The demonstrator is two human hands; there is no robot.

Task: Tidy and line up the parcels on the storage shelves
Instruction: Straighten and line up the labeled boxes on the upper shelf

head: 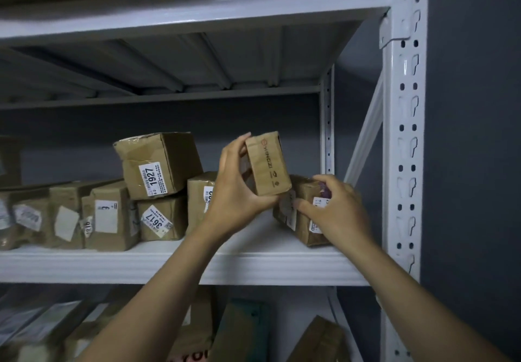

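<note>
pkg label part-hidden behind L hand, lower-shelf pkgs blurred

Dim, soft focus; wide-angle bending at edges.

A parcel storeroom
White metal racking with slotted uprights stands against a dark grey wall; its shelf carries taped cardboard parcels bearing printed number labels, among them 1927 and 3617, with more parcels on the level below
</note>
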